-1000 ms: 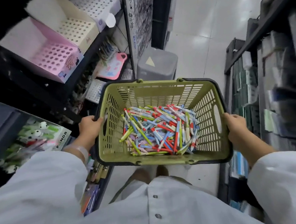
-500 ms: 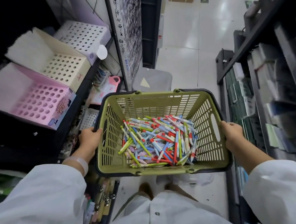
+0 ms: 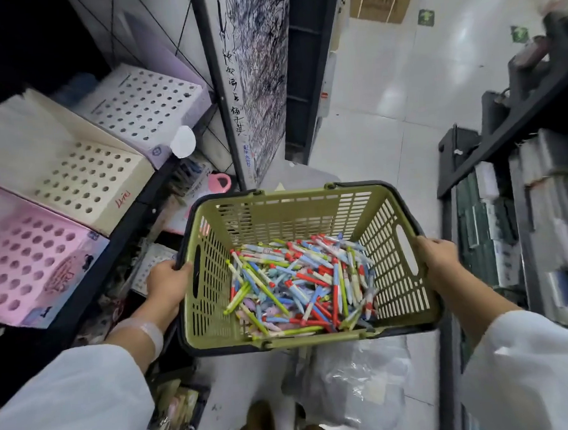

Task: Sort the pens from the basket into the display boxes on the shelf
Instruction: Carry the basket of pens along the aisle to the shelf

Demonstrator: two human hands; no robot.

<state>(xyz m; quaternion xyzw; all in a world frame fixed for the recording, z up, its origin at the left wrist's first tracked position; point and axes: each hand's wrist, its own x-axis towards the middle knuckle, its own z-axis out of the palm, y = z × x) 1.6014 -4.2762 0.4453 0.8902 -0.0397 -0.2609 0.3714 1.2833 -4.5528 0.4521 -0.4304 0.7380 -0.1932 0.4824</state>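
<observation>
Pens (image 3: 300, 283) fill the basket (image 3: 276, 212); your left hand (image 3: 166, 276) and right hand (image 3: 436, 255) grip its rims. Keep it level, left toward the boxes (image 3: 84, 180).

So compared with a second ago the view has tipped up and swung a bit: the pink display box (image 3: 29, 263) has slid down to the left edge, the cream one (image 3: 81, 180) sits mid-left, and the white-lilac box (image 3: 146, 103) is now fully showing. The panda box at lower left is gone from view. The green basket (image 3: 276, 212) has dropped lower in frame and drifted right, and the grey bin behind it is almost hidden. A clear plastic bag (image 3: 353, 386) now shows on the floor below it.
</observation>
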